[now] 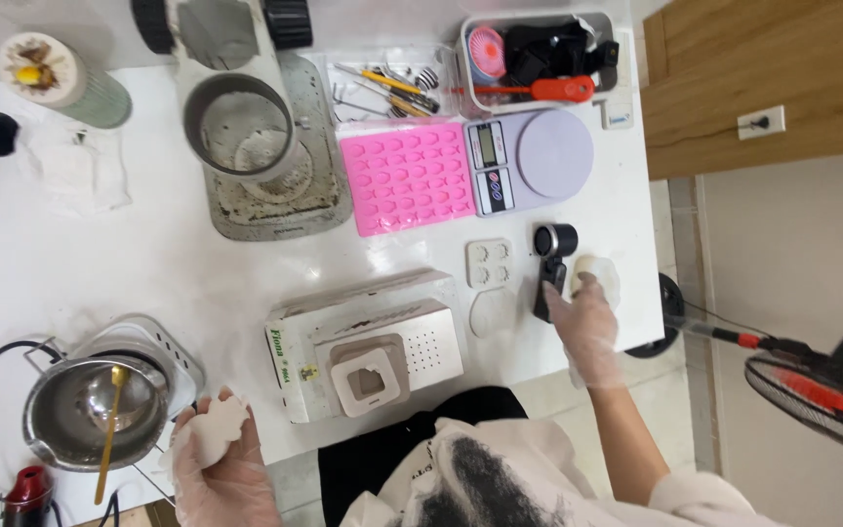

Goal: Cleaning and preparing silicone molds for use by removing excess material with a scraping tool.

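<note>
Gloves on both: left hand cups a white flower-shaped cast at the surface edge near the metal pot, right hand, fingers loosely spread, touches the black tool; best keep the cast level and grip the tool firmly.

On the white tabletop we see a pink silicone mould beside a digital kitchen scale, a dusty metal tray holding a steel cylinder, a steel pot with a wooden stick, and a red-bladed fan off the edge.
</note>
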